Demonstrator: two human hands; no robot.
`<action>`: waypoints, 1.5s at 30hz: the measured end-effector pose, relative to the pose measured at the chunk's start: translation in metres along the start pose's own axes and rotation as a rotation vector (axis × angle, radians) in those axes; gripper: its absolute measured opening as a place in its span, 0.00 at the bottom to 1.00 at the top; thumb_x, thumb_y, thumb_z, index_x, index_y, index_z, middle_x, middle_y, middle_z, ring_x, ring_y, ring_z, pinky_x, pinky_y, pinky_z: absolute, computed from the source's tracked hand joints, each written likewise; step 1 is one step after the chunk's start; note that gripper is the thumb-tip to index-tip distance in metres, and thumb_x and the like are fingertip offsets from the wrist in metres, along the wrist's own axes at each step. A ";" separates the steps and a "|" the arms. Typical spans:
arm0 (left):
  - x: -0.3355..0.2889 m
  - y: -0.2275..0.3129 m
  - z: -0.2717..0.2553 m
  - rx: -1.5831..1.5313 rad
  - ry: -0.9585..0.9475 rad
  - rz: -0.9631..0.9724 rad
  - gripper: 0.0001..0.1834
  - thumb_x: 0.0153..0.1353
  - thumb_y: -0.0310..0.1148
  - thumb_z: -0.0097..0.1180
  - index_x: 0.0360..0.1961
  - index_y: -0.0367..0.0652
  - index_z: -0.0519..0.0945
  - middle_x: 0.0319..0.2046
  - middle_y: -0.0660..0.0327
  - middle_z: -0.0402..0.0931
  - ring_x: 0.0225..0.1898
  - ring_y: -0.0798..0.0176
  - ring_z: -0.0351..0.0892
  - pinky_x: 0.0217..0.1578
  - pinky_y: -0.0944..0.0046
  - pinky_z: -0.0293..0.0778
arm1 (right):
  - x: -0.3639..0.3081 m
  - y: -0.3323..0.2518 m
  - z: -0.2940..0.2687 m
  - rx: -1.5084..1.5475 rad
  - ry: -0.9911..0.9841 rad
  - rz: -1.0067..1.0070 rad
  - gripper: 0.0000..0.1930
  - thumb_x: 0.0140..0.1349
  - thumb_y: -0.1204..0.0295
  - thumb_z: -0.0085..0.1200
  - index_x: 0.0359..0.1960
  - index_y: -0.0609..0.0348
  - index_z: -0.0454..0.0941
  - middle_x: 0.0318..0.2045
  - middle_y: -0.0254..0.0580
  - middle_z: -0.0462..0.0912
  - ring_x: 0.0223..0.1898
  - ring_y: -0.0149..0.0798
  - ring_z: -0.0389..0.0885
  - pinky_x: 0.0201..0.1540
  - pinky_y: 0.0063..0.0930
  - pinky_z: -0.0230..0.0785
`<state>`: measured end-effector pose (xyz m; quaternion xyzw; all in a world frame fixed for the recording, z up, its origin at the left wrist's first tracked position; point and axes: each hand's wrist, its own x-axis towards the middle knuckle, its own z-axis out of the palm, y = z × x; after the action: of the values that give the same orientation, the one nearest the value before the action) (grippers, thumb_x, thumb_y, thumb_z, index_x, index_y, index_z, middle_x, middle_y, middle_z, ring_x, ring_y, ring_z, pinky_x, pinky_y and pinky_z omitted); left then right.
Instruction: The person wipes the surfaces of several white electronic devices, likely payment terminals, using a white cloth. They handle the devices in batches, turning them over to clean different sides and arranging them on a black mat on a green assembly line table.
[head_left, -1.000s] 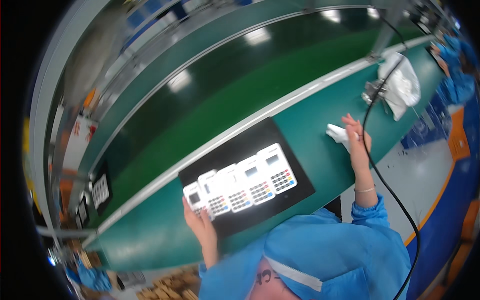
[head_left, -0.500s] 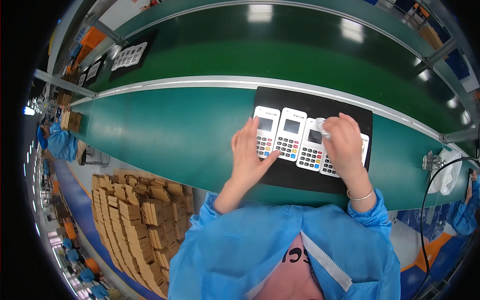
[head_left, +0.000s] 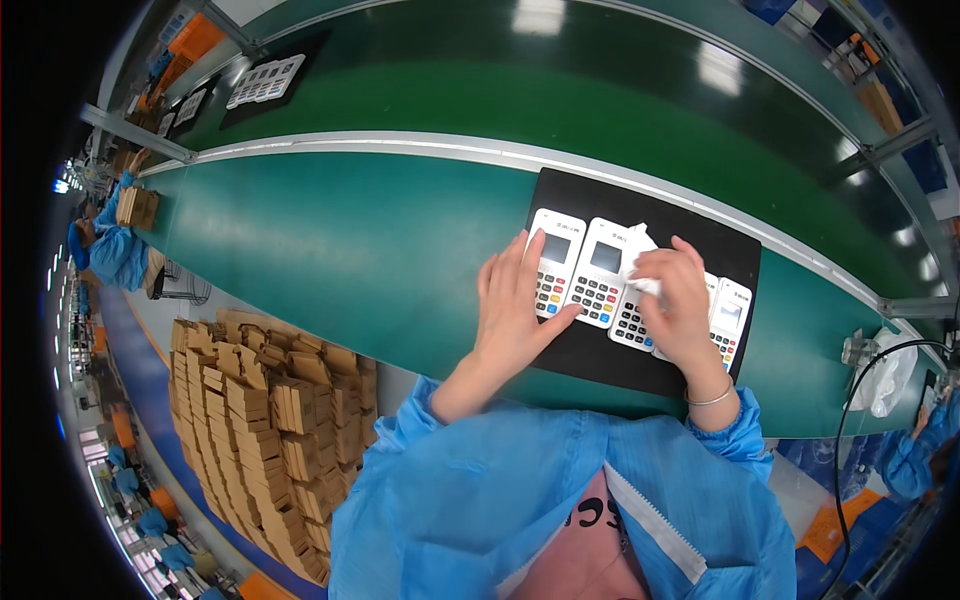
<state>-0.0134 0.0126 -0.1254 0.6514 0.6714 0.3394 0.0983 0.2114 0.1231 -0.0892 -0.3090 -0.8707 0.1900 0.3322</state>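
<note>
Several white card payment terminals stand side by side on a black mat (head_left: 575, 352). My left hand (head_left: 510, 315) lies with fingers stretched over the leftmost terminal (head_left: 556, 246), its thumb reaching toward the lower keys of the second terminal (head_left: 606, 258). Over the middle of the row, my right hand (head_left: 682, 305) pinches a crumpled white wipe (head_left: 645, 286) against a terminal that it mostly covers. The rightmost terminal (head_left: 732, 318) shows beside my right wrist, with its screen and part of its keypad visible.
Behind the green bench (head_left: 350, 240) runs a metal rail and a darker green belt (head_left: 430, 90), with more terminals (head_left: 266, 80) at far left. Stacked cardboard boxes (head_left: 270, 430) stand lower left. A clear plastic bag (head_left: 888, 375) and black cable lie right. Co-workers sit at both ends.
My right hand has shifted left along the row with the wipe, uncovering the rightmost terminal. The left hand stays on the leftmost terminal. The whole view has swung slightly.
</note>
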 end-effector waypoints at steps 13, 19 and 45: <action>-0.001 0.001 0.001 -0.070 -0.002 -0.078 0.58 0.52 0.44 0.75 0.77 0.33 0.54 0.71 0.41 0.62 0.73 0.40 0.59 0.71 0.41 0.50 | -0.042 0.114 -0.099 0.664 0.962 0.634 0.16 0.76 0.62 0.55 0.49 0.64 0.81 0.55 0.48 0.84 0.52 0.29 0.80 0.55 0.26 0.71; 0.035 0.010 -0.030 0.139 -0.245 0.179 0.61 0.50 0.48 0.77 0.78 0.39 0.55 0.75 0.47 0.58 0.79 0.39 0.49 0.76 0.40 0.41 | -0.040 0.101 -0.070 0.719 0.711 0.610 0.12 0.76 0.61 0.55 0.42 0.59 0.79 0.43 0.46 0.88 0.41 0.31 0.83 0.48 0.26 0.74; 0.084 -0.031 -0.012 -0.022 -0.461 0.347 0.64 0.36 0.61 0.79 0.73 0.41 0.66 0.71 0.54 0.66 0.78 0.43 0.51 0.71 0.19 0.38 | 0.032 -0.028 0.040 -0.394 -0.143 -0.106 0.12 0.58 0.80 0.61 0.45 0.59 0.82 0.46 0.40 0.82 0.50 0.43 0.81 0.70 0.53 0.61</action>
<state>-0.0564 0.0906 -0.1089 0.8155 0.5061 0.2012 0.1959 0.1534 0.1188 -0.0882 -0.3076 -0.9273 0.0198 0.2123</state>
